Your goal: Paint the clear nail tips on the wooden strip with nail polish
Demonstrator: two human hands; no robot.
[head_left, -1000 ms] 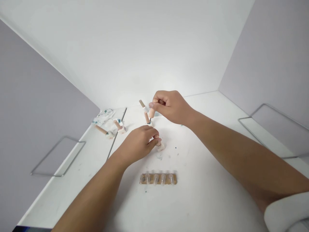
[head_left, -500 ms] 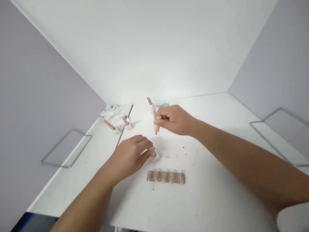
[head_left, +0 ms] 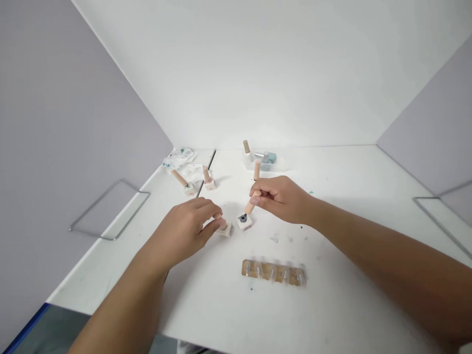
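Note:
My right hand (head_left: 278, 197) pinches the beige cap (head_left: 252, 202) of a nail polish brush, tilted over a small white bottle (head_left: 244, 223). The brush end is at the bottle's dark open mouth; whether bristles are inside I cannot tell. Left of it, my left hand (head_left: 195, 223) has thumb and fingers closed on the beige top of another white nail polish bottle (head_left: 225, 229), its upper part mostly covered by my fingers. Nearer to me lies a brown strip (head_left: 254, 271) bearing several clear nail tips (head_left: 273, 272).
Two capped nail polish bottles (head_left: 210, 184) stand at left beside crumpled white wipes (head_left: 180, 157). Behind my right hand rises a beige cap (head_left: 257, 170). A clear tray (head_left: 280, 164) at the back holds small bottles. Wire frames (head_left: 110, 209) flank the white table (head_left: 287, 314).
My right hand has lowered the brush to the open bottle's mouth. My left hand has shifted left with its bottle, and the open bottle now shows between my hands. The camera view has turned slightly.

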